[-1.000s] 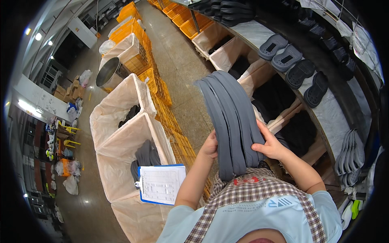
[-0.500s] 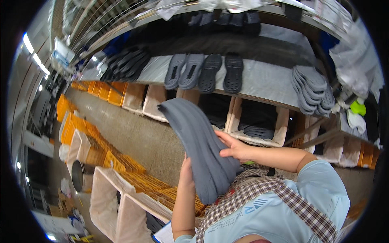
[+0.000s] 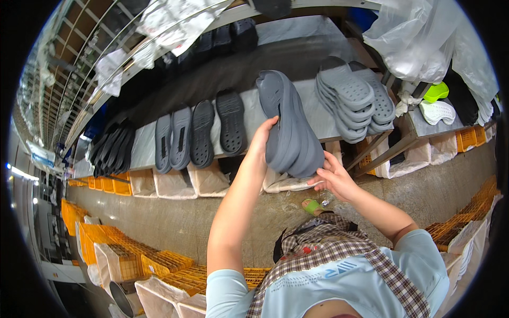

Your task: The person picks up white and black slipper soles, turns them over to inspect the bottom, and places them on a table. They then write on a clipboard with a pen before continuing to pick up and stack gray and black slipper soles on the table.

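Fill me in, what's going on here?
A person has a stack of gray shoe soles in front of a long table. The left hand grips its left side; the right hand, fingers spread, is at its lower right end. Whether the stack's far end touches the tabletop can't be told. On the table, four single soles lie in a row to the left, with piled lighter gray soles to the right.
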A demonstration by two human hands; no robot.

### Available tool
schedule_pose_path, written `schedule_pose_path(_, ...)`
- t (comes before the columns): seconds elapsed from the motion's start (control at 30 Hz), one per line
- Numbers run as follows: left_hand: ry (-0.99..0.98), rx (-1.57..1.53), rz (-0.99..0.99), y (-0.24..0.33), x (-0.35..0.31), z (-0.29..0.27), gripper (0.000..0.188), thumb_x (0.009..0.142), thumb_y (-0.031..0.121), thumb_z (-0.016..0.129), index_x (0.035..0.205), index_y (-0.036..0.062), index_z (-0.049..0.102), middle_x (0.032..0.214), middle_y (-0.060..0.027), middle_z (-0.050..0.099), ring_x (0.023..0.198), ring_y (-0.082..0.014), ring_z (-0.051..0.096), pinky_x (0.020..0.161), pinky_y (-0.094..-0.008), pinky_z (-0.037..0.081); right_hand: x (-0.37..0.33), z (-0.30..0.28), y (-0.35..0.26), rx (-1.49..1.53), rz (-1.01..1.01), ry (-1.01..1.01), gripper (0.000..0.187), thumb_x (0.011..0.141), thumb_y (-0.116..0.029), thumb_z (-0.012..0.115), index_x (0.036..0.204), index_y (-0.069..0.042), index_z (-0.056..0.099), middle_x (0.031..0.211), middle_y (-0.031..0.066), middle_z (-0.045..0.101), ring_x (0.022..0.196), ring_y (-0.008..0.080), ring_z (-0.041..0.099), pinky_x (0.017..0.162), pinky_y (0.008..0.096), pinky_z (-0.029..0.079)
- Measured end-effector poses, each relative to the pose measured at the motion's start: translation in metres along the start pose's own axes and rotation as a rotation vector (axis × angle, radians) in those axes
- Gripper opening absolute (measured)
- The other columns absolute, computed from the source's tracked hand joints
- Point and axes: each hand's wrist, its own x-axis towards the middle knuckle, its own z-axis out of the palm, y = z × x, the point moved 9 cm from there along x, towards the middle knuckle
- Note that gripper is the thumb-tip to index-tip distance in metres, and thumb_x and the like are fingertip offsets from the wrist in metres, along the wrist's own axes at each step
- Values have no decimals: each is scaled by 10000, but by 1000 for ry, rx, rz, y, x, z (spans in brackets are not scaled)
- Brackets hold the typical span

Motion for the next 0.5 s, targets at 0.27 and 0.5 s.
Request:
schedule_pose_path(0.27, -31, 104, -154, -3, 93, 32, 358, 867, 328, 535, 1030, 20, 620, 980, -114, 666, 864, -253, 639, 845, -409, 497, 47, -50, 4, 207, -18, 199, 523, 946, -93, 476, 1388, -6, 210, 1180, 142, 526, 978, 228, 618, 784, 301, 523)
schedule_pose_path(0.5, 133, 207, 54, 2, 84, 7, 685, 840, 533, 579, 1319, 67, 431, 1330, -126, 469, 1211, -256, 447, 988, -458, 345, 56, -67, 20, 290, 57, 338, 392, 928, -59, 501, 1266, 30, 322, 1098, 134, 552, 991, 256, 614, 784, 280, 528)
